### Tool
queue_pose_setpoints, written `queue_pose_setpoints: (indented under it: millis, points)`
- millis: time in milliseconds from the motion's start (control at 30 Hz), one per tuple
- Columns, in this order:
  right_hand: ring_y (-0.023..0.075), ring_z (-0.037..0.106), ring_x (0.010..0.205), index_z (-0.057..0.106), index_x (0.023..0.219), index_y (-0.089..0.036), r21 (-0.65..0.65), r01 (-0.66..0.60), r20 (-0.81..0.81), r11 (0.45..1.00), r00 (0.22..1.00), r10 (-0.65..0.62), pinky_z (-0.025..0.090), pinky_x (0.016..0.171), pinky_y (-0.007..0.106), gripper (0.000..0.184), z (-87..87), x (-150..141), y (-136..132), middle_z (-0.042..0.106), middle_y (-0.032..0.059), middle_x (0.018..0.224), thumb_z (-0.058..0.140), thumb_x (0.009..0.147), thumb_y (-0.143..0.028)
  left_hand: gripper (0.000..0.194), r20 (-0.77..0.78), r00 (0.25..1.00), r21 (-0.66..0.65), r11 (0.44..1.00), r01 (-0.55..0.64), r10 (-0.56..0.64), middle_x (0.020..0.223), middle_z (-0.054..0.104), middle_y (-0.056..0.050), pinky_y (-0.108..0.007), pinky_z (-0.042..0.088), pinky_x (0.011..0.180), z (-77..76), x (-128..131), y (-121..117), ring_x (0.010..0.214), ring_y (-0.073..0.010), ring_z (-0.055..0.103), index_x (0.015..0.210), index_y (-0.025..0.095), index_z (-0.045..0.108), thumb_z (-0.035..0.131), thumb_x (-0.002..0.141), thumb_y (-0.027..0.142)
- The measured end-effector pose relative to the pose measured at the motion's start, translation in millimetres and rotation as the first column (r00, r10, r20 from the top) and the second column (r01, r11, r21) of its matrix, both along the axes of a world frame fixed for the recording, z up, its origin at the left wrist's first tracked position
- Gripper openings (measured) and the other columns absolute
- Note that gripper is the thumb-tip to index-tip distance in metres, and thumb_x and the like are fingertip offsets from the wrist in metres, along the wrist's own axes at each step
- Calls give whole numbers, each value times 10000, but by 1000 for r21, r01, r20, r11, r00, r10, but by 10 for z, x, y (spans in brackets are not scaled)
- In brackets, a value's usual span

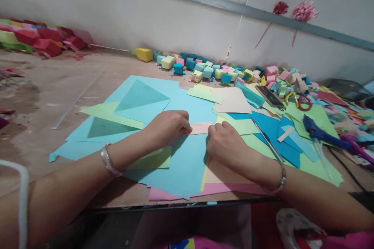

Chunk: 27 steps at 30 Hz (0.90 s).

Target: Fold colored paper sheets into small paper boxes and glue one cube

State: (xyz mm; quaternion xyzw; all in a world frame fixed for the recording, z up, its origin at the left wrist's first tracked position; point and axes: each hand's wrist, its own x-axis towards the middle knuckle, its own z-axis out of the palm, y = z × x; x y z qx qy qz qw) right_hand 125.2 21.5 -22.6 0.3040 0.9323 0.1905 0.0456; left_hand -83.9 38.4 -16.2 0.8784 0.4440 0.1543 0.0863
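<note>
Pinching peach strip (201,128), left fingers (185,123) and right fingers (211,130) over paper-strewn table (101,62), wall (102,13) behind.

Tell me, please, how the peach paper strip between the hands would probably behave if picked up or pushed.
The peach paper strip is probably very light, being small and thin-looking. It would likely bend if the left hand and right hand pushed inward. Being flat, it should probably slide rather than roll.
</note>
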Motion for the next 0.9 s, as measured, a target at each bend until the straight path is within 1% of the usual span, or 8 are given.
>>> queue_pose_setpoints:
  millis: [167, 267, 367, 433, 500, 733, 800, 900]
  points:
    - [186, 458, 606, 635, 581, -144, -32, 152, 49, 988, 987, -150, 184, 565, 325, 198, 47, -34, -36, 547, 98, 632, 580, 701, 4, 187, -33, 999, -38, 999, -39, 38, 838, 676, -30, -243, 362, 595, 37, 10, -23, 705, -142, 601, 796, 229, 762, 580, 814, 190]
    - [203, 464, 619, 645, 621, -136, 21, 224, -39, 974, 974, -223, 205, 561, 338, 212, 49, -45, -49, 554, 111, 643, 533, 735, 3, 142, -13, 999, -88, 995, -53, 52, 854, 677, -22, -235, 373, 614, 22, 17, -2, 699, -131, 594, 779, 205, 742, 616, 768, 141]
    - [223, 474, 704, 680, 842, -110, 89, 44, -138, 995, 990, -31, 266, 583, 353, 243, -14, -92, -49, 592, 129, 779, 461, 813, -11, 112, 50, 996, -115, 991, -71, 77, 838, 664, -18, -225, 376, 622, -10, 12, 49, 679, -120, 568, 781, 182, 711, 633, 731, 119]
    - [237, 475, 780, 671, 977, -91, 59, -149, -132, 987, 979, 156, 304, 600, 354, 278, -72, -137, -43, 597, 141, 869, 432, 850, -27, 104, 71, 993, -138, 987, -81, 92, 808, 649, -14, -225, 374, 620, -23, 3, 82, 686, -129, 561, 801, 179, 700, 653, 713, 147]
    - [248, 472, 827, 672, 973, -83, -2, -213, -101, 977, 972, 211, 325, 604, 350, 266, -108, -164, -41, 592, 151, 893, 440, 853, -33, 111, 76, 992, -170, 982, -87, 101, 780, 637, -9, -228, 370, 616, -25, -6, 105, 687, -136, 557, 808, 178, 694, 680, 698, 178]
    - [239, 473, 741, 650, 722, -131, -56, 133, -25, 989, 991, -135, 281, 562, 343, 190, -47, -34, -95, 571, 146, 804, 528, 754, 11, 56, 139, 987, -226, 973, -47, 80, 833, 653, -24, -237, 391, 621, -31, -57, 114, 659, -120, 560, 749, 190, 735, 709, 702, 175]
    - [235, 466, 723, 640, 722, -137, -32, 150, -18, 988, 988, -150, 273, 576, 351, 194, -32, -16, -91, 563, 139, 788, 517, 765, 7, 74, 127, 990, -206, 978, -36, 63, 843, 673, -33, -243, 396, 620, -39, -70, 120, 652, -122, 566, 735, 201, 758, 694, 710, 171]
    - [248, 471, 783, 647, 841, -143, -9, 65, -65, 998, 996, -65, 268, 600, 359, 227, -29, -44, -38, 577, 136, 867, 460, 827, -14, 123, 64, 997, -146, 989, -40, 50, 830, 693, -31, -251, 377, 605, -17, -62, 102, 644, -128, 565, 734, 218, 773, 660, 725, 170]
